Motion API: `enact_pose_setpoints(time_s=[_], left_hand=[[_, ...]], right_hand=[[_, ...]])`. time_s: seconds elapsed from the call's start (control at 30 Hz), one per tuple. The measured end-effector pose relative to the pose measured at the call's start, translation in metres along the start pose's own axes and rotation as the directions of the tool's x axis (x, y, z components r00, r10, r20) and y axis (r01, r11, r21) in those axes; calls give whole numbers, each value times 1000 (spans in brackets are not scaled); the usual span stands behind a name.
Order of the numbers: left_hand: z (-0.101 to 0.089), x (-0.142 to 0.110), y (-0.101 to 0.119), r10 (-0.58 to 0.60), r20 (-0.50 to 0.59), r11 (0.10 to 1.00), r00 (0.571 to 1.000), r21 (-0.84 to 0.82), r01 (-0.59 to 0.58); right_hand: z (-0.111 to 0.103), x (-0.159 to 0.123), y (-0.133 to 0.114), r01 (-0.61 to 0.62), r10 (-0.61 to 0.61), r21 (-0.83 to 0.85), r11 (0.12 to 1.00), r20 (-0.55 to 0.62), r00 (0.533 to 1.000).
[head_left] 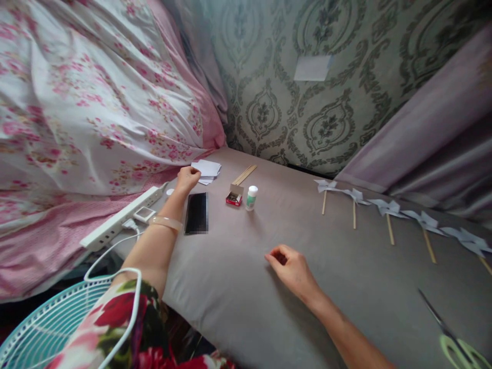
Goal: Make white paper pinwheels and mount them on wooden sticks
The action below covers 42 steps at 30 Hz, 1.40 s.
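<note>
My left hand reaches to the far left of the grey-covered surface, its fingers closed at the edge of a small stack of white paper sheets. My right hand hovers low over the middle of the surface; thumb and forefinger meet in a loose curl, and nothing shows in them. Between the hands, farther back, stand a white glue bottle with a green label and an open small red box of tiny dark pieces. Thin wooden sticks lie behind the box.
Several paper pinwheels on sticks line the right back edge. Green-handled scissors lie front right. A black phone lies beside my left forearm. Left are a power strip, a white cable and a blue fan.
</note>
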<state>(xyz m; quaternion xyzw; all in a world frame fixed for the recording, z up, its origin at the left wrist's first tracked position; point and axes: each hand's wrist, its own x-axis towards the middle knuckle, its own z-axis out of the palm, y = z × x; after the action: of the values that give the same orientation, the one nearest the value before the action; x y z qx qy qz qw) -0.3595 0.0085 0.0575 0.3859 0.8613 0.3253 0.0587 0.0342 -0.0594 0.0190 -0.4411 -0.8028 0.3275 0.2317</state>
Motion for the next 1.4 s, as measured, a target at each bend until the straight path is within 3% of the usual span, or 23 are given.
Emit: enact_pose_setpoints(time_s=[0.27, 0.63, 0.9, 1.4], left_hand=[[7, 23, 2, 12, -40, 997, 999, 70, -9], [29, 56, 9, 69, 60, 963, 996, 258, -82], [39, 69, 12, 73, 135, 915, 988, 384, -120], [23, 76, 16, 45, 245, 862, 969, 481, -161]], right_hand=[[12, -10, 11, 48, -47, 15, 999, -45, 998], [10, -7, 13, 42, -43, 37, 998, 11, 999], [11, -5, 13, 53, -52, 24, 998, -9, 999], [11, -5, 13, 38, -39, 41, 998, 33, 999]])
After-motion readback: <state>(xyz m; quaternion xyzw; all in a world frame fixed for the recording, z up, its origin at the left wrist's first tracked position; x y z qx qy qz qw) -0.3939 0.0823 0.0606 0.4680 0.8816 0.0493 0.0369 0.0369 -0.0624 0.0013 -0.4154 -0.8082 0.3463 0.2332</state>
